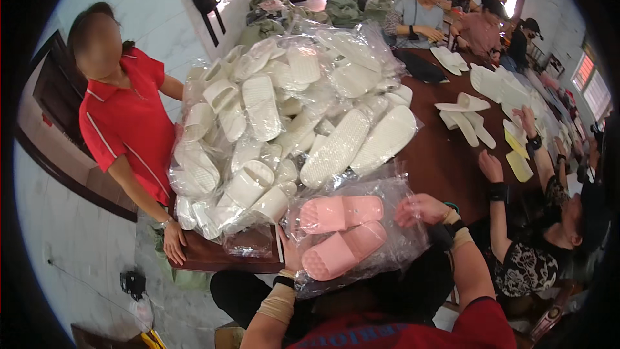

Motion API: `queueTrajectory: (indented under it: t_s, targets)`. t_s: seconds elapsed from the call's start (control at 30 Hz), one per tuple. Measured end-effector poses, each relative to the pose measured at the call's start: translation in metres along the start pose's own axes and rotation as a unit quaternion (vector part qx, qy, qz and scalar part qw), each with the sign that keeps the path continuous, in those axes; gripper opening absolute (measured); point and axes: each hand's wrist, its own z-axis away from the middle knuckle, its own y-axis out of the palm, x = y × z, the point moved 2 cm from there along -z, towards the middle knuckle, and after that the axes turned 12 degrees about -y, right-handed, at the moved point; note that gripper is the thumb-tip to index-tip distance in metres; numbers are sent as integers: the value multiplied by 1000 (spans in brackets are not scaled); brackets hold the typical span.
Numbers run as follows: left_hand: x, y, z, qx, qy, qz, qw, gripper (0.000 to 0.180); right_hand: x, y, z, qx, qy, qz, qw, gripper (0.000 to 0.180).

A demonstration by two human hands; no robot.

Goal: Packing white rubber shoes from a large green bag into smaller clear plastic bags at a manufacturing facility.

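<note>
Bright window daylight, glare on plastic, fisheye-bent dark edges.

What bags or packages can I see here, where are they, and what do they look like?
Clear bag: held by left hand and right hand, crinkly, holding pink slippers.
Bagged white slippers: a big heap of clear bags on the brown table, just beyond.
Yellow flat packs: on the table's right side.

We hold a clear bag (361, 245) of pink slippers (341, 232) between left hand (290, 252) and right hand (420, 210), beside bagged white slippers (290, 116) heaped on the counter (445, 161).
</note>
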Motion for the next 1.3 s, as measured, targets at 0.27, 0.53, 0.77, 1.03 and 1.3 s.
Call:
queueTrajectory:
  t_s: [0.27,0.53,0.77,1.03,1.3]
  targets:
    - [2,2,9,-16,-1,-169,985,51,-33,46,-49,59,-109,383,915,35]
    - [7,5,4,-2,11,-299,954,53,-44,63,-44,-5,-81,516,853,40]
    - [12,-8,-3,44,-59,113,991,54,-50,33,-41,-130,-141,344,919,53]
    - [5,-13,-6,16,-66,240,968,50,-45,27,-52,-134,-133,289,938,47]
    - [3,22,13,43,-91,305,947,51,-43,57,-43,-132,-105,167,971,48]
